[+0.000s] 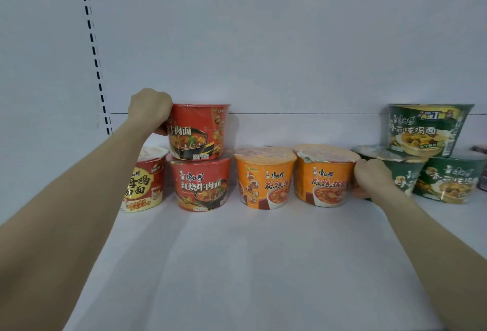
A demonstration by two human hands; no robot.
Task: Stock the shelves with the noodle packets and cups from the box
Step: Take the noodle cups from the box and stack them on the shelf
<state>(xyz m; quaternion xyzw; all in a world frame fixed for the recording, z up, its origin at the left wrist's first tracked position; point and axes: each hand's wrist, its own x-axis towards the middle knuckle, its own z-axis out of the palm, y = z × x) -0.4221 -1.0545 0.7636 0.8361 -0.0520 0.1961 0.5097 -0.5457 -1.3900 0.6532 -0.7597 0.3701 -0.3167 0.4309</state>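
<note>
Fingers point(165, 117) grip cups: left hand point(150, 109) red cup point(200, 133), right hand point(371, 176) orange cup point(325, 180).

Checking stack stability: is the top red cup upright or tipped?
Upright: top red cup sits base-down on the lower red cup, left hand gripping its side.

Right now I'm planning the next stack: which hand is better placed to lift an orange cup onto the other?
Probably right: the right hand grips the right orange cup, while the left hand holds the top red cup.
</note>
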